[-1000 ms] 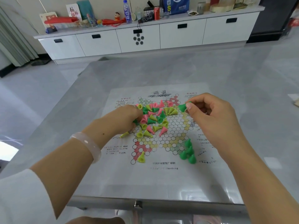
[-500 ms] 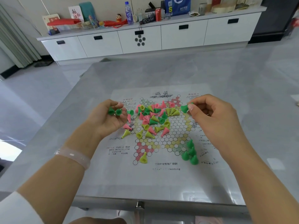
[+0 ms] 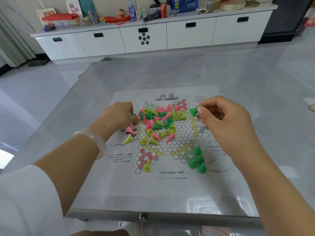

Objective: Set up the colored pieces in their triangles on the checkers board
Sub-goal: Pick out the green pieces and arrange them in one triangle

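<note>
Sorting step under way. Right hand (image 3: 226, 120) pinches green piece (image 3: 193, 111) above board (image 3: 170, 150). Left hand (image 3: 119, 114) in mixed pile (image 3: 158, 123), fingers curled on green piece, partly hidden. Four green pieces (image 3: 197, 160) stand in near-right triangle. Next, likely: carry held piece there, seat upright.

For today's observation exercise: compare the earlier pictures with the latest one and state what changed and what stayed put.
The left hand lifted off the pile holding green pieces, then returned to the pile's left edge. The right hand stayed raised, still pinching a green piece. The standing green group and lone yellow piece are unmoved.
</note>
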Motion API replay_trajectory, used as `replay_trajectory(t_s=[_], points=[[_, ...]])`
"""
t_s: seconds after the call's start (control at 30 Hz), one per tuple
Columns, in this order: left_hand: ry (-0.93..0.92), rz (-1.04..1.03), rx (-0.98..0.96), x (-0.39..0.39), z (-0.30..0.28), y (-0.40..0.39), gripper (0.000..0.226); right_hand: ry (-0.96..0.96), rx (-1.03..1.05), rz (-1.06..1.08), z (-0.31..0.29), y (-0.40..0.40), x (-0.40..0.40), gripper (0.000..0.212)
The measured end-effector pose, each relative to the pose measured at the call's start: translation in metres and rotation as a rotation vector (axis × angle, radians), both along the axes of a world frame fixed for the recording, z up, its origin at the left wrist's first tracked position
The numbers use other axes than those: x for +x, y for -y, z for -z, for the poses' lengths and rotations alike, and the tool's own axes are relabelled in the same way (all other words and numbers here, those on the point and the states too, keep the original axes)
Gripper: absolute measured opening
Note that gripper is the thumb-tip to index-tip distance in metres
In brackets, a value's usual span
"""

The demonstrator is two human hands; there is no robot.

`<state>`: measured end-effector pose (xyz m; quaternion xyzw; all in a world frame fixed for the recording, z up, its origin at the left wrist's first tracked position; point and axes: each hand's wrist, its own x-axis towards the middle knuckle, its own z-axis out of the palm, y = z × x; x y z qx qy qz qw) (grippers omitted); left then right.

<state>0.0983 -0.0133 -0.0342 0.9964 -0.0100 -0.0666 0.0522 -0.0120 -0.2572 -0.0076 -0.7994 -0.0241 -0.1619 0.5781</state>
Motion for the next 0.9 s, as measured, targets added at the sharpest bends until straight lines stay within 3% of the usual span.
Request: replay_trajectory(t_s=[0.17, 0.27, 0.37, 0.5, 0.57, 0.63, 0.77, 0.9], points=[[0.118, -0.004, 0.102, -0.003, 0.01, 0.0, 0.028, 0.0, -0.018, 0.006, -0.001, 0.0, 0.001, 0.016], [0.215, -0.034, -0.048, -0.007, 0.007, -0.001, 0.035, 0.001, -0.025, 0.001, 0.0, 0.0, 0.0, 0.017], [0.236, -0.229, -0.576, -0.017, -0.009, 0.003, 0.036, 0.0, -0.03, 0.0, 0.0, 0.001, 0.0, 0.016], [-0.054, -0.495, -1.735, -0.051, -0.025, 0.007, 0.027, -0.038, -0.049, 0.033, 0.002, 0.003, 0.001, 0.018], [-0.208, -0.527, -2.061, -0.075, -0.023, 0.007, 0.022, -0.064, -0.104, 0.076, 0.006, 0.006, 0.003, 0.017], [-0.287, -0.546, -2.249, -0.095, -0.017, 0.008, 0.019, -0.093, -0.267, 0.117, 0.012, 0.012, 0.003, 0.012], [-0.299, -0.646, -2.276, -0.11, -0.011, 0.016, 0.024, -0.196, -0.612, 0.152, 0.026, 0.022, 0.002, 0.007], [-0.317, -0.645, -2.156, -0.111, -0.012, 0.024, 0.025, -0.308, -0.714, 0.105, 0.032, 0.024, 0.001, 0.008]])
